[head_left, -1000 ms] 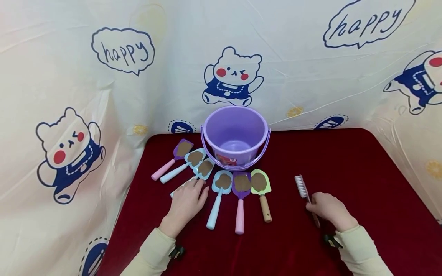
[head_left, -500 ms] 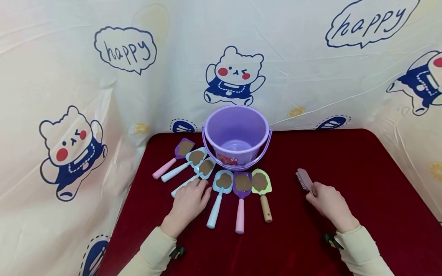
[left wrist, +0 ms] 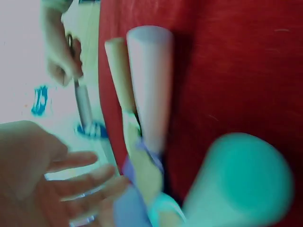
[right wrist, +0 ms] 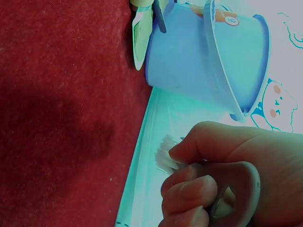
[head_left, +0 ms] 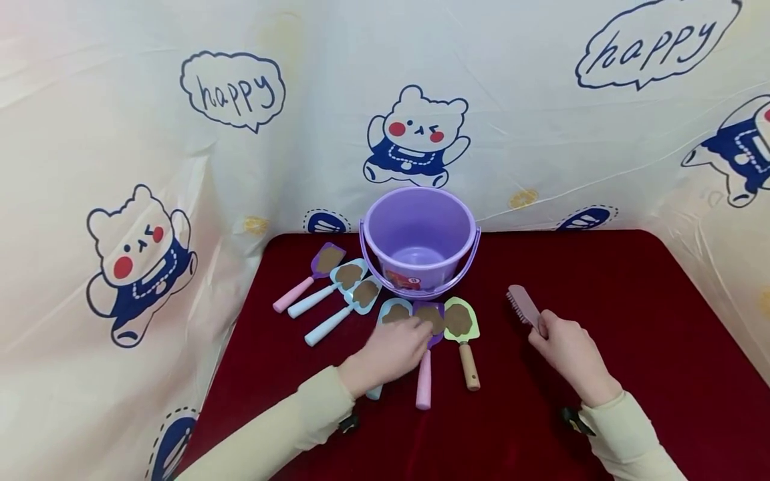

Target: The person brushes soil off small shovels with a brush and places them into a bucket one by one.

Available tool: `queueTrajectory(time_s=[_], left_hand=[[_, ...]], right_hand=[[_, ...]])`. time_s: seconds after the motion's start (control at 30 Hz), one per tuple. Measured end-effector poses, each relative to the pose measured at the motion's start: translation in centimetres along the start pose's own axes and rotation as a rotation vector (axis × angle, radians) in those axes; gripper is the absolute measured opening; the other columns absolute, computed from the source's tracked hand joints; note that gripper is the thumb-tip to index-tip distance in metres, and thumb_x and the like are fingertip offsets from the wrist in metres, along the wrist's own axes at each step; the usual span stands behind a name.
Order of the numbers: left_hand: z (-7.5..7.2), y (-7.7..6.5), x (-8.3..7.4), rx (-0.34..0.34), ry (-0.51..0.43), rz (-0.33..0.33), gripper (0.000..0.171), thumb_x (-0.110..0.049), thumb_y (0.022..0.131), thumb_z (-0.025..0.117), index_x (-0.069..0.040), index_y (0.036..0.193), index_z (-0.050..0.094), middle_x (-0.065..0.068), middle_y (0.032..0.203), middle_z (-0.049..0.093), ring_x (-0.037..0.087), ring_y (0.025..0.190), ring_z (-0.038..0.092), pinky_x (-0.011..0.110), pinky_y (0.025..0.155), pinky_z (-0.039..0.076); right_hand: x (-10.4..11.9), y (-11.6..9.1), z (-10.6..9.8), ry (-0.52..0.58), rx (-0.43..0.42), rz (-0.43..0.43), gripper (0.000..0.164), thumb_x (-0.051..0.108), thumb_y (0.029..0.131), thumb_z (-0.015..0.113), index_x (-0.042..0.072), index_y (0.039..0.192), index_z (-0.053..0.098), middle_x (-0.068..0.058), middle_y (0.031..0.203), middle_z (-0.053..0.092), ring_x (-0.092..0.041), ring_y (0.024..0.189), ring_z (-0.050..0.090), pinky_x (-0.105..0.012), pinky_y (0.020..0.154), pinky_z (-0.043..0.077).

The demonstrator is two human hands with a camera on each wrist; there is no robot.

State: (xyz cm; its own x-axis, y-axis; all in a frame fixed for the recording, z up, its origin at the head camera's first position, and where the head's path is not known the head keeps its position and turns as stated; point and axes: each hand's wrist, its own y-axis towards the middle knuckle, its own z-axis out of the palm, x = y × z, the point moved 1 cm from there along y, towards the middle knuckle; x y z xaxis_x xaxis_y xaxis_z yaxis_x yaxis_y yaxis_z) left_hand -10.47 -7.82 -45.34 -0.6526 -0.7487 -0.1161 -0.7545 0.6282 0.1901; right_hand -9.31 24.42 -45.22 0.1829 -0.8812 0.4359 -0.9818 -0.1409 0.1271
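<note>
My right hand grips a pinkish scrub brush by its handle, above the right side of the red cloth. In the right wrist view its pale bristles show beyond the thumb, and fingers curl around the looped handle. My left hand hovers over a light-blue shovel and a purple shovel with a pink handle, partly hiding both. The left wrist view shows its fingers extended and holding nothing. Beside them lies a green shovel with a wooden handle. Brown patches mark the blades.
A purple bucket stands at the back middle, its handle lowered to the front. To its left lie another purple shovel and two light-blue ones, their blades close together. The red cloth covers the table, and a printed white curtain hangs behind.
My left hand has left the light-blue shovel on the left and moved right, over the middle shovels. My right hand has turned the brush so its bristles face left and down, and raised it slightly.
</note>
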Motion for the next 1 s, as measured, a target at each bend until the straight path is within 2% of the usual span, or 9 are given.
queueTrajectory(time_s=[0.1,0.17,0.23,0.33,0.5,0.73,0.83,1.0], left_hand=[[0.5,1.7,-2.1,0.126,0.033,0.086,0.015,-0.028,0.107,0.056,-0.017,0.112,0.064,-0.001,0.091,0.065,0.017,0.072,0.068,0.032,0.050,0.050],[1.1,2.5,-3.2,0.160,0.065,0.114,0.020,-0.030,0.107,0.056,-0.021,0.122,0.064,-0.002,0.094,0.067,0.015,0.070,0.068,0.030,0.049,0.048],[1.8,3.2,-4.1,0.175,0.089,0.116,0.026,-0.031,0.108,0.054,-0.025,0.130,0.064,-0.002,0.097,0.070,0.015,0.070,0.068,0.030,0.049,0.048],[2.7,3.8,-5.0,0.222,0.082,0.078,0.029,-0.034,0.109,0.051,-0.029,0.135,0.063,-0.002,0.101,0.072,0.016,0.072,0.069,0.031,0.049,0.047],[3.9,4.5,-5.9,0.313,0.040,0.031,0.027,-0.040,0.111,0.045,-0.026,0.121,0.066,-0.001,0.099,0.073,0.018,0.079,0.071,0.035,0.054,0.051],[4.6,4.7,-6.7,0.335,0.063,-0.011,0.027,-0.046,0.107,0.052,-0.025,0.106,0.068,0.000,0.093,0.071,0.018,0.078,0.069,0.036,0.055,0.052],[4.5,4.8,-6.9,0.338,0.069,-0.057,0.033,-0.052,0.105,0.054,-0.027,0.117,0.070,0.002,0.098,0.073,0.017,0.081,0.070,0.036,0.056,0.052],[4.3,4.8,-7.0,0.361,0.056,-0.112,0.048,-0.059,0.101,0.057,-0.026,0.135,0.066,0.007,0.109,0.072,0.020,0.086,0.071,0.037,0.059,0.055]], right_hand=[[0.0,-0.2,0.2,0.001,0.011,0.003,0.023,0.003,0.093,0.059,0.011,0.079,0.043,0.002,0.061,0.035,-0.011,0.051,0.033,-0.026,0.044,0.029],[0.0,-0.4,0.4,0.000,0.012,0.003,0.024,0.003,0.093,0.060,0.011,0.078,0.043,0.002,0.061,0.034,-0.011,0.051,0.033,-0.026,0.044,0.029],[0.0,-0.6,0.5,-0.001,0.006,0.005,0.024,0.003,0.092,0.060,0.011,0.078,0.043,0.002,0.061,0.034,-0.011,0.051,0.033,-0.026,0.044,0.029],[0.0,-0.8,0.6,-0.001,0.005,0.009,0.025,0.003,0.092,0.061,0.012,0.078,0.043,0.003,0.060,0.034,-0.010,0.051,0.033,-0.026,0.044,0.029],[-0.2,-1.1,0.7,-0.013,0.011,0.021,0.024,0.003,0.092,0.060,0.011,0.078,0.043,0.003,0.060,0.034,-0.010,0.051,0.032,-0.025,0.043,0.028],[-0.3,-1.0,0.8,-0.009,0.018,0.033,0.023,0.003,0.092,0.060,0.010,0.078,0.043,0.002,0.060,0.034,-0.010,0.050,0.033,-0.026,0.043,0.028],[-0.3,-0.9,0.8,-0.014,0.022,0.031,0.022,0.003,0.093,0.060,0.010,0.078,0.044,0.002,0.060,0.035,-0.010,0.050,0.033,-0.025,0.043,0.028],[-0.5,-0.8,0.8,-0.016,0.022,0.040,0.022,0.003,0.092,0.059,0.010,0.078,0.044,0.002,0.060,0.036,-0.011,0.050,0.034,-0.026,0.043,0.029]])
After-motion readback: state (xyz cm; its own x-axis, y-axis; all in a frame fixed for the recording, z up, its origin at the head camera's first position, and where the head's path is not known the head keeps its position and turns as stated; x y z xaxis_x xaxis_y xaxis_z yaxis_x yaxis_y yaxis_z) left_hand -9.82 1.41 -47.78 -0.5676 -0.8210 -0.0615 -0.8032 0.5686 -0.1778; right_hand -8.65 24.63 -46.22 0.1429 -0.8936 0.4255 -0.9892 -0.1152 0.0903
